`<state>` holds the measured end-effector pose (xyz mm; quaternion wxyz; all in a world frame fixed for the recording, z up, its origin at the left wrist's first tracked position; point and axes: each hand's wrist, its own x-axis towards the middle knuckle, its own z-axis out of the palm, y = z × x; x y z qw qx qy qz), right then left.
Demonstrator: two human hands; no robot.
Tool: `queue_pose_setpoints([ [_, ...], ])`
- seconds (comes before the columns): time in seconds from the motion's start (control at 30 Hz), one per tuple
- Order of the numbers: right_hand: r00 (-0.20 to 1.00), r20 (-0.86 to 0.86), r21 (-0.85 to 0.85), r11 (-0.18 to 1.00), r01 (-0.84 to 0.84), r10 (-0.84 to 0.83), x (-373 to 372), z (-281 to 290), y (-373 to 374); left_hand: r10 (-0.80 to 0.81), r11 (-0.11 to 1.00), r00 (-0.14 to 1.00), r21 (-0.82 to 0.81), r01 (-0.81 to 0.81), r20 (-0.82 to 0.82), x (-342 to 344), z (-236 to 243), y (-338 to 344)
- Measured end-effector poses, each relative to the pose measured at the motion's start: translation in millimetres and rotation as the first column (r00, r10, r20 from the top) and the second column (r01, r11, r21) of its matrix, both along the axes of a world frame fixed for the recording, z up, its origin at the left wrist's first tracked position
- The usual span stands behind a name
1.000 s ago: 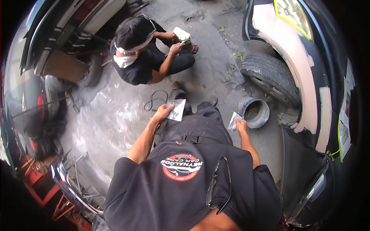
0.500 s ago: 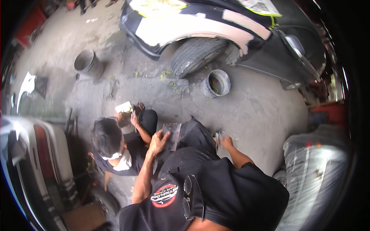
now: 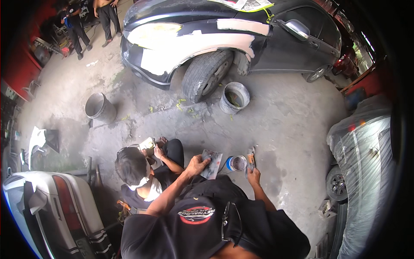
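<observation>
My left hand [image 3: 197, 165] grips a flat, grey, smeared mixing plate [image 3: 212, 164] by its edge, thumb on top. My right hand [image 3: 254, 177] is closed on a putty knife [image 3: 251, 159] with an orange-brown middle and grey ends; its exact shape is hard to make out. Between the two hands, an open round tin [image 3: 236, 163] with a blue side and greyish inside stands on the floor. Close on my left sits a co-worker [image 3: 131, 166] in dark clothes, holding a pale yellowish thing [image 3: 147, 144] I cannot name.
Ahead stands a dark car [image 3: 276, 54] with pale filler patches [image 3: 161, 58] around its front wheel [image 3: 207, 77]. Two grey buckets [image 3: 235, 98] [image 3: 100, 108] are on the concrete floor. A white car [image 3: 56, 194] is at left, a plastic-covered vehicle [image 3: 364, 164] at right. Two people [image 3: 108, 17] stand far left.
The view has tipped up and shifted, showing more of the dark car. Both hands now reach further forward, away from my body, and the tin has come into sight between them.
</observation>
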<state>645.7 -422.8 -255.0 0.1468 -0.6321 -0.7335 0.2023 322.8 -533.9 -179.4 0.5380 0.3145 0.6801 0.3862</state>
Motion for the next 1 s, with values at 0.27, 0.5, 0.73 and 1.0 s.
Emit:
queue_pose_setpoints([
  [0.27, 0.897, -0.327, 0.342, 0.922, -0.18, 0.296, -56, 130, -61, 0.389, 0.921, 0.169, -0.383, -0.067, 0.906, 45, -25, 27],
  [0.5, 0.962, -0.257, 0.338, 0.941, 0.003, 0.089, 3, 119, -109, 0.041, 0.86, -0.106, 0.019, 0.509, 0.994, 111, 23, -19],
  [0.73, 0.886, -0.455, 0.258, 0.966, 0.038, 0.087, 33, 169, -190, -0.108, 0.994, 0.592, 0.082, 0.071, 0.798, 143, 79, -89],
  [1.0, 0.849, -0.465, 0.431, 0.902, -0.028, 0.249, -22, 203, -252, -0.277, 0.881, 0.674, 0.461, -0.107, 0.685, 198, 103, -101],
])
